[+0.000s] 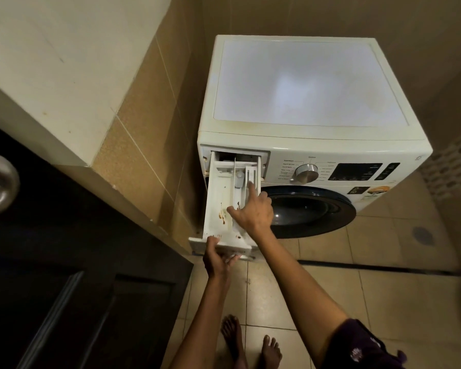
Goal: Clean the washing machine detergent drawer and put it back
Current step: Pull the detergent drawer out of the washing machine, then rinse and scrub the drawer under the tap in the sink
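Bare feet (250, 344) on tiled floor (383, 302). Left hand (218, 258): grip clamped on front panel of detergent drawer (218, 198), thumb on top, fingers under. Right hand (253, 209): grip loose, holding nothing, index finger straight, tip in narrow right compartment. Drawer white, pulled far out of slot at top left of washing machine (304, 89). Brown stains in wide left compartment, specks near front.
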A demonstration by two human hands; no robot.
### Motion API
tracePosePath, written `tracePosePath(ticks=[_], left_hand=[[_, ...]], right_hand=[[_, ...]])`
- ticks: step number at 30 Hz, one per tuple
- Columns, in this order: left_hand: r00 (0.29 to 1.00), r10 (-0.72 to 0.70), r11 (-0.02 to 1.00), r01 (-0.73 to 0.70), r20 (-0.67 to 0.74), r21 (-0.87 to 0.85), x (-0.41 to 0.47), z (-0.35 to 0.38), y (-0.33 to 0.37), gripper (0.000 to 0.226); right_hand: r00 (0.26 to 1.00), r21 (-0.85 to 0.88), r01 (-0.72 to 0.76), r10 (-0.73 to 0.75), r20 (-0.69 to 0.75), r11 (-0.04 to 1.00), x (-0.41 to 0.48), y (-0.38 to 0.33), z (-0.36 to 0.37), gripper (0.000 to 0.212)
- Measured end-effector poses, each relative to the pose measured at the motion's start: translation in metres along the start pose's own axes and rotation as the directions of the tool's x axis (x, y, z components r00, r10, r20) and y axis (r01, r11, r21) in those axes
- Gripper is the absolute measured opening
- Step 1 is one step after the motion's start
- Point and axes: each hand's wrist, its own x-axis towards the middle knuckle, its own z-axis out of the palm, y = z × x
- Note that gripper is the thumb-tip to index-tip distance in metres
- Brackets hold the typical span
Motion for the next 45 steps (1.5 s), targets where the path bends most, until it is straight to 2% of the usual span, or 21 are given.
tracePosePath(ticks=[8,12,17,20,23,27,33,35,38,41,43,45], left_hand=[[1.000,0.018,0.999,-0.018,0.002,-0.027,-0.025,-0.022,-0.030,0.042],[0.996,0.056,0.997,-0.053,0.064,-0.050,-0.049,-0.001,-0.030,0.039],[0.977,0.084,0.996,-0.075,0.194,-0.052,-0.082,0.039,-0.026,0.026],[0.952,0.105,0.993,-0.086,0.287,-0.077,-0.104,0.069,-0.026,0.041],[0.936,0.075,0.996,-0.052,0.343,-0.075,-0.125,0.102,-0.031,0.026],[0.907,0.001,0.999,-0.023,0.421,0.048,-0.147,0.144,-0.049,0.033],[0.766,-0.177,0.964,0.007,0.618,0.267,-0.197,0.208,-0.099,0.034],[0.709,-0.244,0.940,0.005,0.662,0.341,-0.218,0.227,-0.120,0.045],[0.634,-0.318,0.902,-0.027,0.704,0.431,-0.252,0.253,-0.155,0.030],[0.514,-0.440,0.847,-0.035,0.736,0.531,-0.291,0.275,-0.196,0.033],[0.470,-0.510,0.801,-0.045,0.720,0.597,-0.314,0.287,-0.224,0.025],[0.437,-0.572,0.755,-0.051,0.694,0.654,-0.332,0.299,-0.257,0.030]], right_hand=[[0.998,0.078,0.000,0.005,-0.062,0.997,-0.048,0.024,-0.008,0.096],[0.991,0.076,0.025,-0.015,-0.132,0.997,-0.053,0.031,-0.039,0.097],[0.967,0.107,0.064,-0.035,-0.253,0.992,-0.056,0.044,-0.094,0.097],[0.930,0.129,0.071,-0.019,-0.366,0.989,-0.061,0.059,-0.130,0.101],[0.892,0.101,0.033,0.017,-0.453,0.994,-0.066,0.077,-0.166,0.102],[0.830,0.118,-0.088,0.139,-0.540,0.989,-0.077,0.113,-0.214,0.100],[0.680,0.216,-0.303,0.369,-0.633,0.928,-0.104,0.191,-0.283,0.101],[0.608,0.238,-0.384,0.438,-0.662,0.892,-0.120,0.222,-0.303,0.101],[0.498,0.268,-0.482,0.512,-0.700,0.834,-0.146,0.268,-0.333,0.102],[0.388,0.293,-0.583,0.577,-0.719,0.758,-0.173,0.318,-0.358,0.104],[0.330,0.309,-0.630,0.606,-0.724,0.712,-0.191,0.351,-0.372,0.104],[0.264,0.350,-0.668,0.649,-0.714,0.657,-0.207,0.385,-0.384,0.106]])
